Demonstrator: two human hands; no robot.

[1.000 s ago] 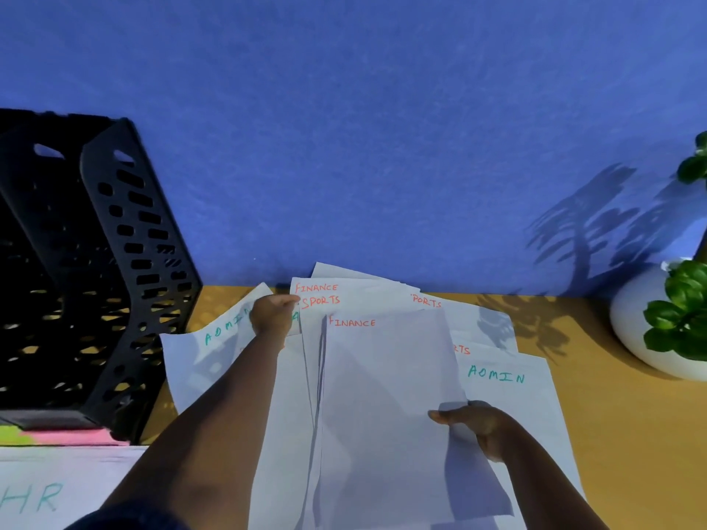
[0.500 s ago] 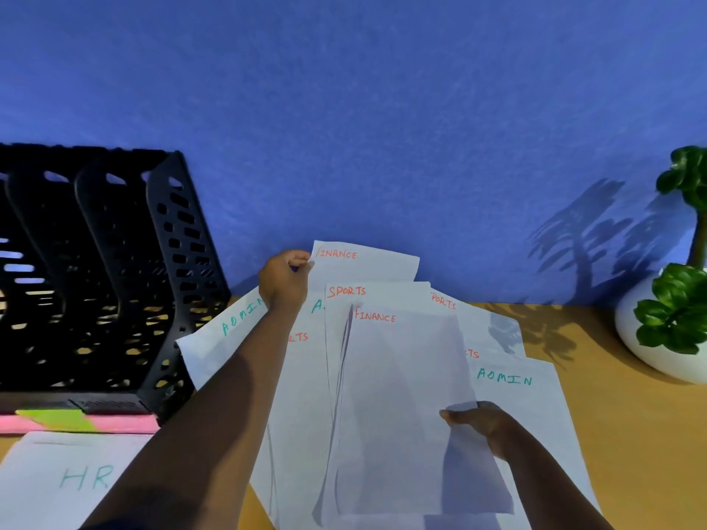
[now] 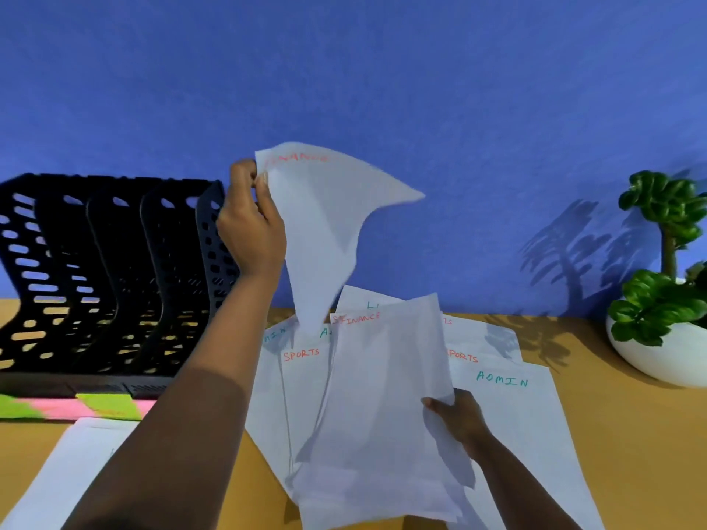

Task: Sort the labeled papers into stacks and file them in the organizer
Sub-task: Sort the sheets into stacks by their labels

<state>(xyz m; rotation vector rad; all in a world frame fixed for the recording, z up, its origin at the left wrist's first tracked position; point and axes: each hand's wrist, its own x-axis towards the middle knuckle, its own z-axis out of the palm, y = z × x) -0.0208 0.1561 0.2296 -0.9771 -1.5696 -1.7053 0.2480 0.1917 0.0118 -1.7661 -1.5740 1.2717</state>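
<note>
Left hand (image 3: 250, 227) pinches the top corner of a white paper sheet marked FINANCE in red (image 3: 325, 223), held high so that the sheet hangs limp and curls, its lower tip trailing down among the loose spread of white labelled papers (image 3: 509, 407) on the yellow wooden table (image 3: 631, 434). Below and to its right, the right hand (image 3: 457, 418) grips the edge of a thin stack of white sheets topped by another FINANCE label (image 3: 382, 395), raised slightly off the spread. Just left of the lifted hand stands the black perforated plastic organizer (image 3: 107, 277), its slots open at the top. A one-corner hold is weak: the sheet could tear, slip, or drag neighbouring SPORTS and ADMIN pages out of order. Room is open above the stack. A white bowl planter with a green plant (image 3: 665, 330) sits well off to the right, and pink and green sticky notes (image 3: 76, 407) lie before the organizer.
</note>
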